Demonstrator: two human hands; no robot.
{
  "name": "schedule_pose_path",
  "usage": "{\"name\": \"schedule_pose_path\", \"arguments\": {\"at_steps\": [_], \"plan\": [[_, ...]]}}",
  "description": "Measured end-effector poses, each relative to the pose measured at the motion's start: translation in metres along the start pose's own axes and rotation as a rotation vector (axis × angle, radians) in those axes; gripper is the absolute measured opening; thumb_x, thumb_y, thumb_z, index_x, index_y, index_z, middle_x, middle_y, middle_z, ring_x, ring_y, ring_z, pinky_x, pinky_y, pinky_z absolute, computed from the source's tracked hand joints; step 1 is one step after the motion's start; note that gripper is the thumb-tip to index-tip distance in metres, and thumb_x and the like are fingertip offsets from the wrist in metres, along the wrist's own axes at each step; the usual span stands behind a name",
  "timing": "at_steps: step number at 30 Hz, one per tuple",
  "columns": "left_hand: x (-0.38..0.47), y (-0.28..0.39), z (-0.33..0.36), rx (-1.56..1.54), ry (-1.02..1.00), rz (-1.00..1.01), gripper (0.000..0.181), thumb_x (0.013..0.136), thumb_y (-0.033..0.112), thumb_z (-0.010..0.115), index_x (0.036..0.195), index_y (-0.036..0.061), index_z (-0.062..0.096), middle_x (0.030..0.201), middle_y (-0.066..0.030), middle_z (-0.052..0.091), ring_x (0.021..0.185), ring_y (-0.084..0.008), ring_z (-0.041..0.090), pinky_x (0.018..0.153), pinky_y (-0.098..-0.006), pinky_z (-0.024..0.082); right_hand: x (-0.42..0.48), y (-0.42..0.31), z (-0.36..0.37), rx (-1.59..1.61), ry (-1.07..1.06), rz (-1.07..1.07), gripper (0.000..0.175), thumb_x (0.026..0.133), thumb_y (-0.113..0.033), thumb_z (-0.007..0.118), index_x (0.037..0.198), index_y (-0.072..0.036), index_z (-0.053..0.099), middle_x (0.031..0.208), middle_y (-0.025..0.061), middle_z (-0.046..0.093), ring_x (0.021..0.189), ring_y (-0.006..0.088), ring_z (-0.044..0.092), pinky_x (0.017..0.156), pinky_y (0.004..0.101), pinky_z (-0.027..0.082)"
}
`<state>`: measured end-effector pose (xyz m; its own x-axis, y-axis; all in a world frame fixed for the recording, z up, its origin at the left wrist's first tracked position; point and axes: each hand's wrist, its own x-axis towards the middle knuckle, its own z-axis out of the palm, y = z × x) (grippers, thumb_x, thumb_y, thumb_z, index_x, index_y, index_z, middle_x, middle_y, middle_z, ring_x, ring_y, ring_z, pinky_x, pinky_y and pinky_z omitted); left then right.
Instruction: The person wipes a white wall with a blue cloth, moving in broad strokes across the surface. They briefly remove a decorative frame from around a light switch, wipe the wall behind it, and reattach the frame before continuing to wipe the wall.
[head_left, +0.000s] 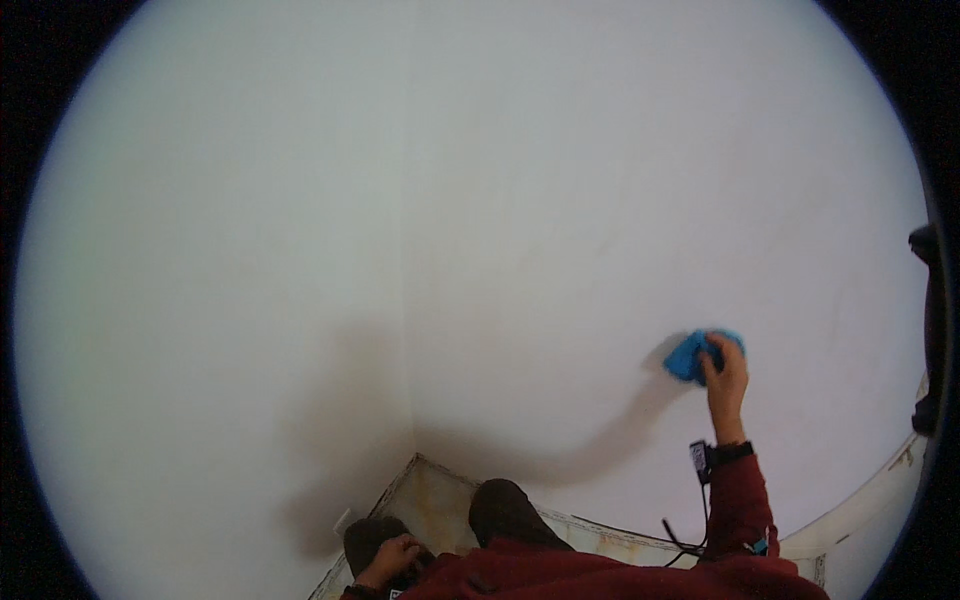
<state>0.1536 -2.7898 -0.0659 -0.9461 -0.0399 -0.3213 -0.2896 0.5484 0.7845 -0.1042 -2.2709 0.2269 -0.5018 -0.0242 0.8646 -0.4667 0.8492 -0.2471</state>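
Observation:
My right hand (726, 371) grips a bunched blue cloth (684, 361) and presses it against the white wall (540, 225), to the right of the room corner. My forearm, in a dark red sleeve, reaches up to it from below. My left hand (396, 559) is low in the view, its fingers curled in front of one of my dark shoes (364, 534). Whether anything lies inside those fingers is hidden.
Two white walls meet at a vertical corner (409, 300). A stained skirting edge (465, 480) runs along the floor (431, 502). A small white fitting (342, 520) juts from the left wall. A cable (705, 517) hangs from a device on my right wrist. Something dark (934, 322) stands at far right.

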Motion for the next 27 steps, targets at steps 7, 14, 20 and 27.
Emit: {"name": "schedule_pose_path", "arguments": {"at_steps": [7,14,20,27], "plan": [[0.001,0.062,0.100,-0.086,0.034,0.106,0.027,0.094,0.027,0.060,0.110,0.0065,0.067,0.102,-0.0082,0.070,0.092,-0.0204,0.068,0.080,-0.0327,0.053,0.001,0.107,-0.027,-0.217,-0.141,-0.133,0.042,0.070,0.004,0.071,0.107,-0.013,0.062,0.104,0.0055,0.063,0.099,0.0287,0.056,0.087,0.0427,0.038],[0.086,0.153,0.150,0.002,-0.337,0.088,0.034,0.096,0.034,0.057,0.116,0.0079,0.066,0.113,-0.0118,0.067,0.106,-0.0263,0.063,0.092,-0.0376,0.048,0.006,0.217,-0.029,-0.245,-0.305,-0.108,0.051,0.066,0.004,0.072,0.112,-0.017,0.063,0.106,0.0072,0.063,0.102,0.0308,0.056,0.089,0.0458,0.039],[0.155,0.366,0.162,0.033,-0.021,0.229,0.028,0.097,0.025,0.055,0.116,0.0058,0.062,0.110,-0.0100,0.067,0.099,-0.0220,0.064,0.087,-0.0345,0.049,0.193,0.259,-0.053,-0.110,0.192,-0.355,0.052,0.077,-0.007,0.073,0.125,-0.018,0.058,0.104,0.0064,0.063,0.096,0.0269,0.056,0.084,0.0425,0.039],[0.195,0.517,0.333,-0.192,-0.308,0.389,0.020,0.099,0.014,0.051,0.113,0.0069,0.064,0.108,-0.0065,0.067,0.098,-0.0175,0.063,0.088,-0.0334,0.049,0.059,0.415,0.011,-0.077,-0.598,-0.651,0.021,0.083,-0.014,0.058,0.102,-0.019,0.065,0.083,0.0022,0.061,0.087,0.0244,0.060,0.084,0.0385,0.043]]}}
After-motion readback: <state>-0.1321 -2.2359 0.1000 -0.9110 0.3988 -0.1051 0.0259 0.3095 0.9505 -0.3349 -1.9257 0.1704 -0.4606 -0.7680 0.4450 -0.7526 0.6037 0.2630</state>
